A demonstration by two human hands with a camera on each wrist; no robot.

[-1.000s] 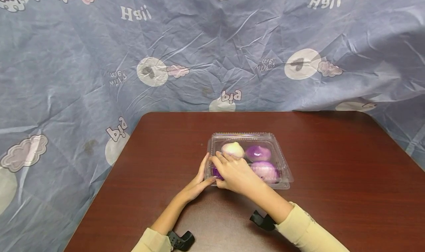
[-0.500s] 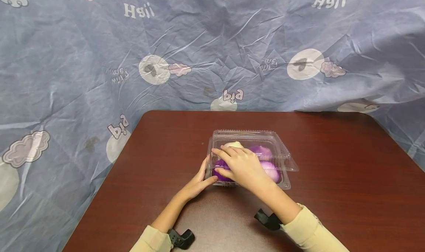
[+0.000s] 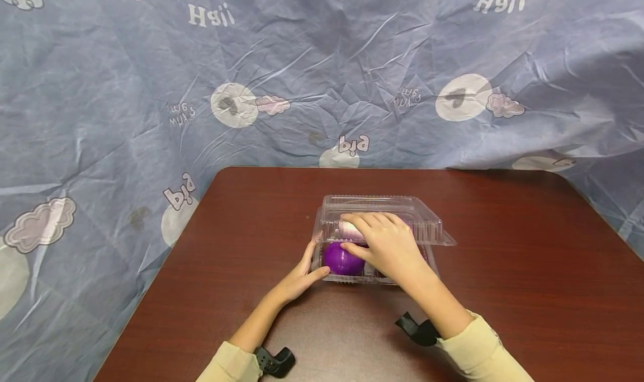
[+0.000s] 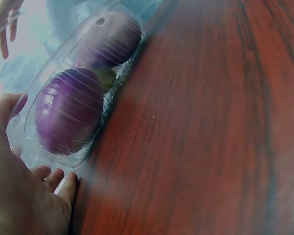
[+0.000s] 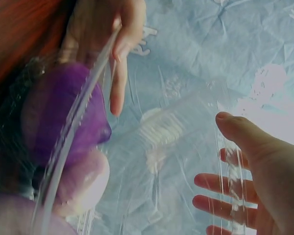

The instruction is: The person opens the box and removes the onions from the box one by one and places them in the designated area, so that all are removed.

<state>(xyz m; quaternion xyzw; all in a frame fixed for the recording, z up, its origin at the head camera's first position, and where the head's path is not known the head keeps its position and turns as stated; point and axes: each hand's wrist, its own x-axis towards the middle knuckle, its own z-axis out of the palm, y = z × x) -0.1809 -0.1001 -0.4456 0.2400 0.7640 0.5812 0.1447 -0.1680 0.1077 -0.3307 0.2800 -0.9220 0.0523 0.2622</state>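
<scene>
A clear plastic clamshell box (image 3: 352, 280) sits on the table with several onions inside. Its hinged lid (image 3: 430, 231) is partly raised, tilted up at the front. My right hand (image 3: 389, 245) holds the lid's front edge, thumb on one side and fingers on the other, as the right wrist view shows. At the box's left end, my left hand (image 3: 296, 283) grips the corner, its thumb over the front rim. A dark purple onion (image 3: 343, 259) lies front left. A pale onion (image 3: 351, 231) shows through the lid behind it. The right hand hides the onions at the right.
The box stands on a reddish-brown wooden table (image 3: 241, 220). Behind the table hangs a wrinkled blue printed cloth (image 3: 302, 63). Black straps sit at both wrists, below cream sleeves (image 3: 478, 343).
The lid has come up from nearly closed to partly raised, with the right hand moving up and slightly right along with it. The dark purple onion is now uncovered. The left hand has stayed put.
</scene>
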